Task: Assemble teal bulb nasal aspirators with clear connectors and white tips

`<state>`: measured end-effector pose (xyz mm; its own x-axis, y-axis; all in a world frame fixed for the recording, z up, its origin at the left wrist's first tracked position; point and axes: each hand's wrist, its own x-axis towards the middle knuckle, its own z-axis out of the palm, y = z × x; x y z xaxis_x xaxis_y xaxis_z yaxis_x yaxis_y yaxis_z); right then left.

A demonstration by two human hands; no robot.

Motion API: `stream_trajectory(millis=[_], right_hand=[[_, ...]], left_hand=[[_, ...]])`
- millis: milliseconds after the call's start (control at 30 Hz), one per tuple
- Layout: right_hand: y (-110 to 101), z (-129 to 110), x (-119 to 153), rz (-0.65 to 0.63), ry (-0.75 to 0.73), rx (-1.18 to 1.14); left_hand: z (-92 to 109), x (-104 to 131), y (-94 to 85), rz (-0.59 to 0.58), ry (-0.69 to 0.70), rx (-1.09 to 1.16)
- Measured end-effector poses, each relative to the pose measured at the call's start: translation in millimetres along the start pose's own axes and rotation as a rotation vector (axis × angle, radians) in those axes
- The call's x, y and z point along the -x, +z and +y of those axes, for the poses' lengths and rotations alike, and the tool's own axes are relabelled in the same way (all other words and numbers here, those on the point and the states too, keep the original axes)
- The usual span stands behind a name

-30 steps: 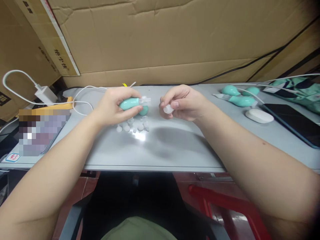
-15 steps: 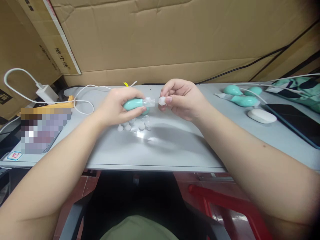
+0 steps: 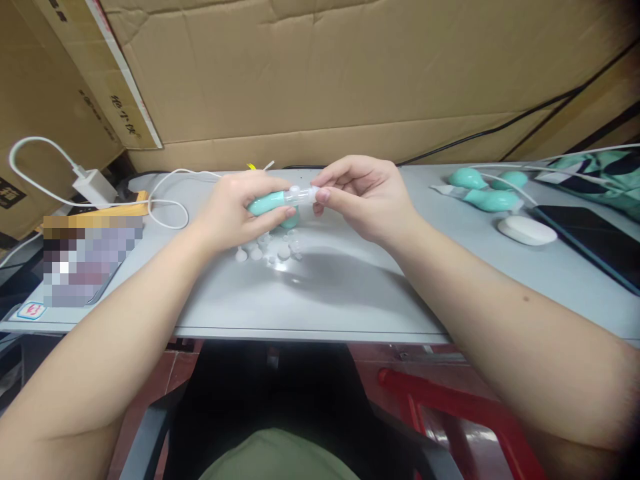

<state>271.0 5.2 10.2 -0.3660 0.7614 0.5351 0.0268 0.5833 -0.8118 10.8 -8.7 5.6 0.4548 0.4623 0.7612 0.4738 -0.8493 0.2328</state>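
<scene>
Well to the left of the turquoise bulb [image 3: 267, 204], there is a flat device [image 3: 90, 267] with its screen blurred, and behind it are a white charger [image 3: 93, 188] and a yellow strip [image 3: 107, 213]. Your left hand [image 3: 225, 212] is grasping the bulb from its left side, with the thumb along the near side. Just nearer to you than the bulb, small clear pieces [image 3: 256, 252] lie loose on the grey table [image 3: 320, 310]. Below the bulb's right end, a second bulb [image 3: 289, 221] is partly hidden. From that right end, a clear tube [image 3: 296, 197] points to the right. At the tube's tip, your right hand [image 3: 367, 199] is pinching a white cap [image 3: 314, 193]; I cannot tell how far it is seated. Well to the right of the bulb lie three more bulbs [image 3: 493, 200], a white oval case [image 3: 527, 230] and a dark phone [image 3: 595, 240].
</scene>
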Motion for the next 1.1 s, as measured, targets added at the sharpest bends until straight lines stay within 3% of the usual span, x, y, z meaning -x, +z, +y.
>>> stream_trajectory(millis=[533,1100], right_hand=[[-8,-3,9,-0.003,-0.228,0.319],[-12,-7,9,-0.011,-0.276,0.494]], left_hand=[[-3,0,-1.6,0.004,0.018,0.004],[-2,1,-0.9,-0.005,-0.021,0.018]])
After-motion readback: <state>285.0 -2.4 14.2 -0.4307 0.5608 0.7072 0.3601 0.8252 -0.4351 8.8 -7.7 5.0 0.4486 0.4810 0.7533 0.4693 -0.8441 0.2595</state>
